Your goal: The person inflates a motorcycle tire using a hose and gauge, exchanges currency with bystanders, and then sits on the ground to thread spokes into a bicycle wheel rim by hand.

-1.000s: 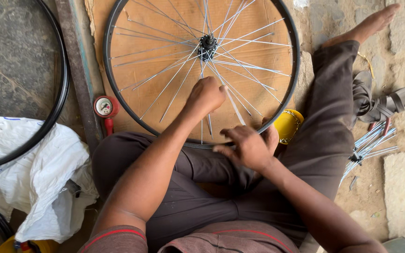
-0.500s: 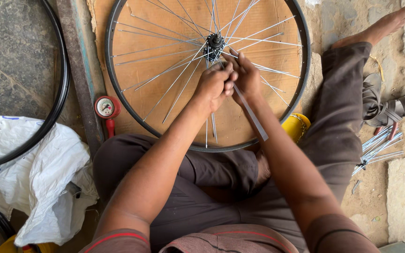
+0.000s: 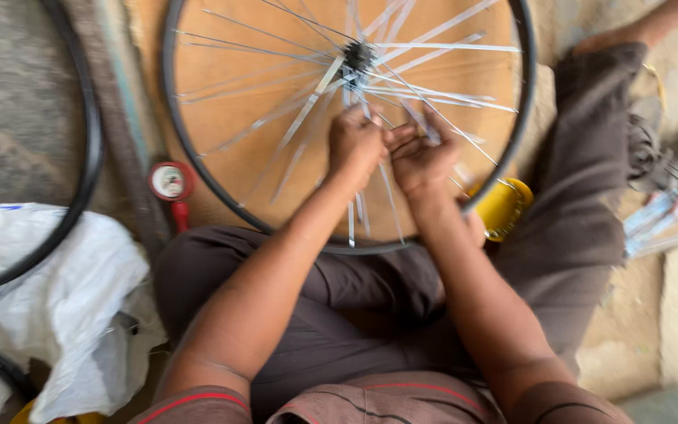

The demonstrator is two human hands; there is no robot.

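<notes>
both hands now sit lower among the spokes, below the hub: left hand and right hand touching, no longer at the hub.

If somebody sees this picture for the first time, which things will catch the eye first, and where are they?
The large black-rimmed bicycle wheel with shiny metal spokes fills the top centre, resting against an orange-brown board. Just below its dark hub, the left hand and the right hand meet among the spokes. A small round red-cased gauge sits left of the rim, a crumpled white plastic sack lies at lower left, and a yellow container peeks out at the right.
</notes>
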